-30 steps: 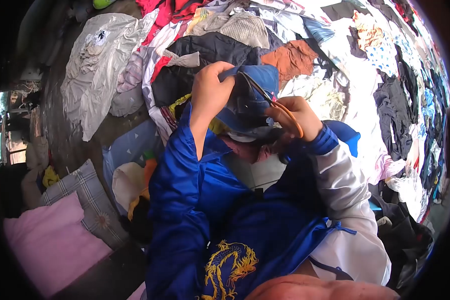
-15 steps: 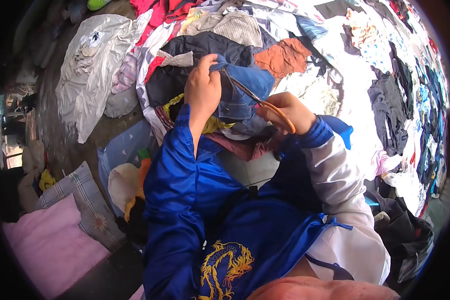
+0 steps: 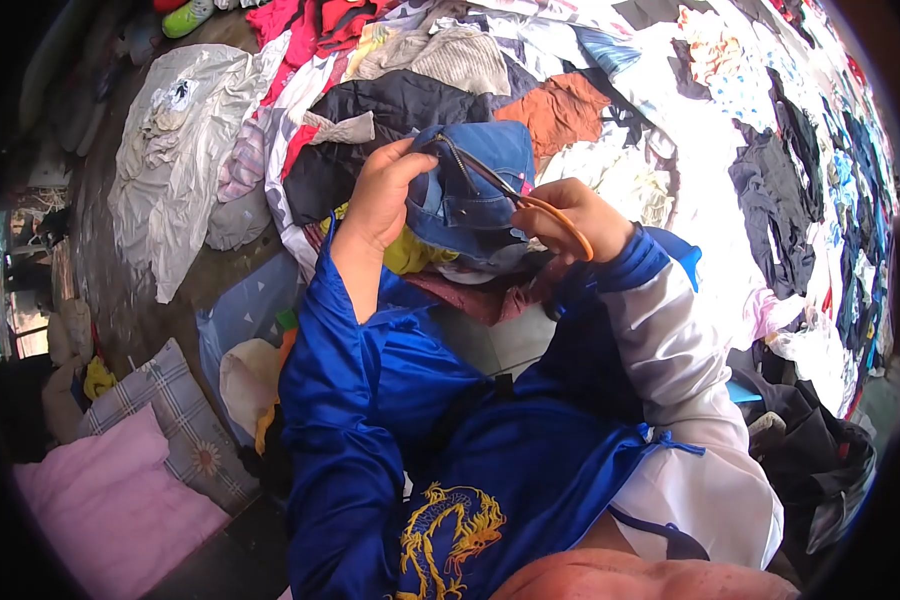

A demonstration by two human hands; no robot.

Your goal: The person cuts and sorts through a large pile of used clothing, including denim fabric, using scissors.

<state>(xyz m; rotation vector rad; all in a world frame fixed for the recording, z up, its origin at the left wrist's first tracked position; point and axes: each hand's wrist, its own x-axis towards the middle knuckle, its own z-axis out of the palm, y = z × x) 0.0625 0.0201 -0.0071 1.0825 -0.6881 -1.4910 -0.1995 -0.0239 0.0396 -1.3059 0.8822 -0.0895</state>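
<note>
Fingers of my left hand point(image 3: 378, 200) pinch the left edge of a blue denim garment point(image 3: 497, 146), which has a seam and a pocket-like flap showing. My right hand point(image 3: 580, 215) is wrapped round the orange handles of a pair of scissors point(image 3: 490, 177). Their dark blades lie across the denim, pointing up and left, with the tips close to my left fingers. Beneath the denim are a yellow cloth point(image 3: 407, 256) and a dark red cloth point(image 3: 470, 294).
Heaped clothes surround the denim, among them a black garment point(image 3: 400, 100) and a rust-brown cloth point(image 3: 567, 108). A whitish sheet point(image 3: 180, 150) lies on the floor at left. Nearer me are a plaid cushion point(image 3: 185, 420) and a pink cloth point(image 3: 120, 500). More clothes spread along the right.
My left hand has moved slightly down and left, and the denim has shifted and opened out with it. The scissors stay across the denim in my right hand.
</note>
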